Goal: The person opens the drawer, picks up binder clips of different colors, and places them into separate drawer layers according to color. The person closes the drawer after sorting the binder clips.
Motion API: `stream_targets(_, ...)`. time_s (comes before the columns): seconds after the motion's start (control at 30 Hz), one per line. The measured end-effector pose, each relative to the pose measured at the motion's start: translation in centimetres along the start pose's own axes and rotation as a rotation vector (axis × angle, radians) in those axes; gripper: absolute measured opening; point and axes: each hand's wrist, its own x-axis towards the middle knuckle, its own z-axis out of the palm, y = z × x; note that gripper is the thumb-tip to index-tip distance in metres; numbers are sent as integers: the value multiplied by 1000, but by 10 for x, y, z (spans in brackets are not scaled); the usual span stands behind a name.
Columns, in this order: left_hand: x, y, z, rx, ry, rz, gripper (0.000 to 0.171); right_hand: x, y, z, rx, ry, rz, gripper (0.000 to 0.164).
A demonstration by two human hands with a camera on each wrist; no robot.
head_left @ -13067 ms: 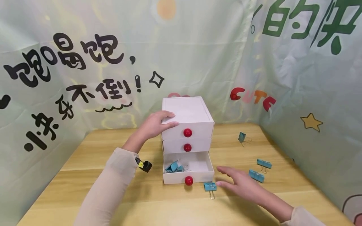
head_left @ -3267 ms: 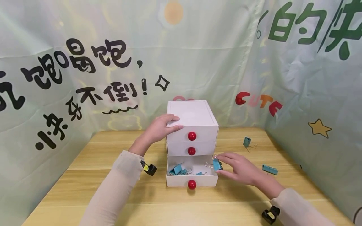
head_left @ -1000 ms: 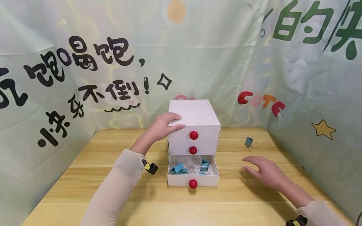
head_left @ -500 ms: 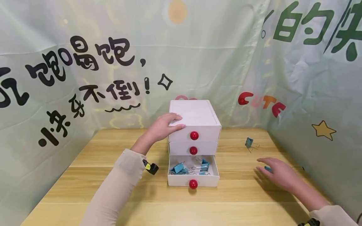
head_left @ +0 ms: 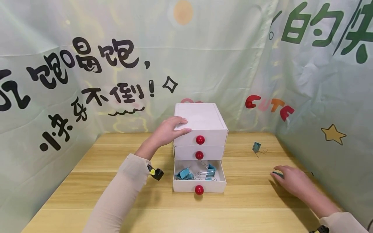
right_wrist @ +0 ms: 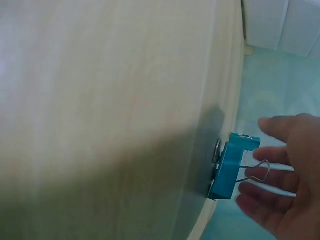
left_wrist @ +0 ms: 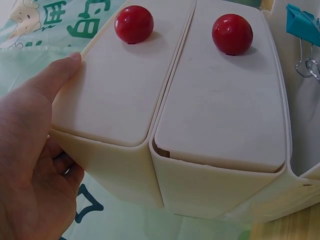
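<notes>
A white drawer unit (head_left: 201,116) with red knobs stands on the table, its bottom drawer (head_left: 199,186) pulled out. My left hand (head_left: 166,131) rests on its top left corner, thumb along the upper front edge. Several teal binder clips (head_left: 184,173) lie in that drawer, wire handles showing. At the right, my right hand (head_left: 294,181) reaches down over another binder clip (right_wrist: 230,167) on the table. In the right wrist view the thumb stands a little off that clip's end, and the other fingers lie at its far side by a wire handle.
One more binder clip (head_left: 256,147) lies on the table toward the back right. Printed cloth (head_left: 204,64) hangs behind and along both sides of the wooden table (head_left: 163,210). The upper two drawers (left_wrist: 215,95) are closed.
Over the last seconds clips went from the table into the drawer. Since then my right hand has moved right, away from the drawer, to the clip at the right. My left hand stays on the unit.
</notes>
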Motion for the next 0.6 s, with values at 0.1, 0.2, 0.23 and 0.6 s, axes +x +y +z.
stream_targets(0.1, 0, 0, 0, -1, 0, -3, 54, 1, 1, 2, -24, -25, 16, 34)
stream_targets(0.2, 0, 0, 0, -1, 0, -6, 54, 3, 0, 3, -39, -46, 33, 33)
stream_targets(0.23, 0, 0, 0, 0, -1, -8, 54, 3, 0, 3, -45, -49, 38, 33)
stream_targets(0.6, 0, 1, 0, 4, -10, -18, 54, 11, -1, 5, -77, -49, 54, 27)
